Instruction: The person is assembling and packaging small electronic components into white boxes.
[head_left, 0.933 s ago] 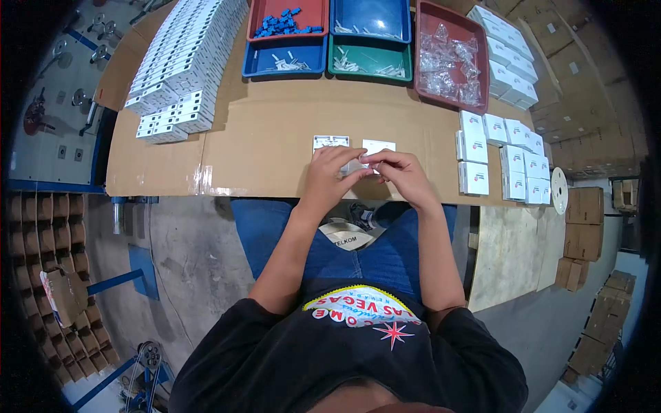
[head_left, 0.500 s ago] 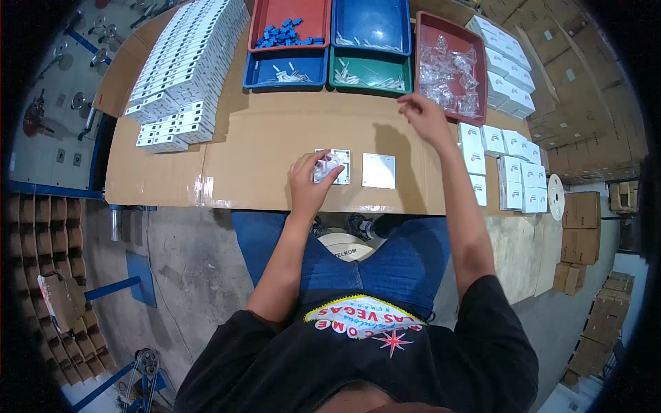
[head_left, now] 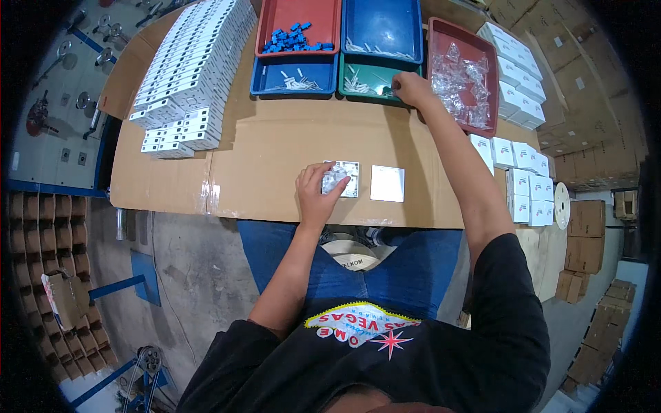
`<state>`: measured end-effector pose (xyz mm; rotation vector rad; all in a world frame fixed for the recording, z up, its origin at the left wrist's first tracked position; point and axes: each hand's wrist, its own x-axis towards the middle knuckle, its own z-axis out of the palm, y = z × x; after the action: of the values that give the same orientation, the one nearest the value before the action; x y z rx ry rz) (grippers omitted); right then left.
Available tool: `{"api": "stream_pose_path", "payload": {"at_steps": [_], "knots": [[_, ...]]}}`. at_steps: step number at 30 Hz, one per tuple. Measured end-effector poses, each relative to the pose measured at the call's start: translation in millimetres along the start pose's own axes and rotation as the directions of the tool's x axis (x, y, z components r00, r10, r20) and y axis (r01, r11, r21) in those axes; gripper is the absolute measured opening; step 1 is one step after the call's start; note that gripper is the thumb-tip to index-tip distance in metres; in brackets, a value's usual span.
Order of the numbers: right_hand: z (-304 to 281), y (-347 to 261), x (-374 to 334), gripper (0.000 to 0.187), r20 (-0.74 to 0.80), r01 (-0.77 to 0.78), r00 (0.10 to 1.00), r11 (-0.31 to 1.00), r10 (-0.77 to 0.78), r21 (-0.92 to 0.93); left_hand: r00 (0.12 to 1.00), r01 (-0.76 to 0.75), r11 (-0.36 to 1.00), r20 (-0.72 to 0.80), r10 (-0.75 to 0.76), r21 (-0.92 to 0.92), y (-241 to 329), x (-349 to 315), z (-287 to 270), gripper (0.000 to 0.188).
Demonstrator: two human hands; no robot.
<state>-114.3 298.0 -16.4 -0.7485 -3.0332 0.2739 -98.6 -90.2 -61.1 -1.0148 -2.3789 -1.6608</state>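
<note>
White square base [head_left: 354,187], dark-marked edges, under fingers of left hand [head_left: 317,189], clear packet [head_left: 332,178] on top; white plate [head_left: 387,184] right of them. Brown cardboard [head_left: 275,138] beneath, concrete floor [head_left: 196,265] beyond. Left fingers parted across packet. Right hand [head_left: 414,90]: fingers bunched at green tray [head_left: 368,96] (pinching anything? cannot tell).

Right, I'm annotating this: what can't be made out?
Head view:
Anything in the right hand: hidden by its fingers.
Left edge of the square white casing: under the left hand.
Far end of the upper blue tray: cut by top edge.
Detail on loose white pieces: too small.
</note>
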Motion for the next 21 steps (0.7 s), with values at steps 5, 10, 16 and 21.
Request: {"api": "stream_pose_path", "payload": {"at_steps": [5, 10, 16, 21], "knots": [[4, -1, 8, 0.021, 0.038, 0.014, 0.999, 1.0, -0.015, 0.018, 0.999, -0.014, 0.999, 0.036, 0.013, 0.048, 1, 1, -1, 0.039], [10, 11, 7, 0.022, -0.009, 0.102, 0.995, 0.993, -0.102, 0.053, 0.999, -0.034, 0.997, 0.033, 0.032, 0.067, 4, -1, -1, 0.039], [-8, -7, -26, 0.024, -0.39, 0.183, 0.921, 0.894, -0.011, 0.409, 1.0, -0.006, 0.999, 0.011, 0.005, 0.05, 1, -3, -1, 0.04], [-6, -56, -114, 0.019, -0.281, 0.168, 0.956, 0.63, 0.083, 0.758, 0.999, -0.049, 0.998, 0.0, 0.049, 0.028, -1, -2, 0, 0.042]]}}
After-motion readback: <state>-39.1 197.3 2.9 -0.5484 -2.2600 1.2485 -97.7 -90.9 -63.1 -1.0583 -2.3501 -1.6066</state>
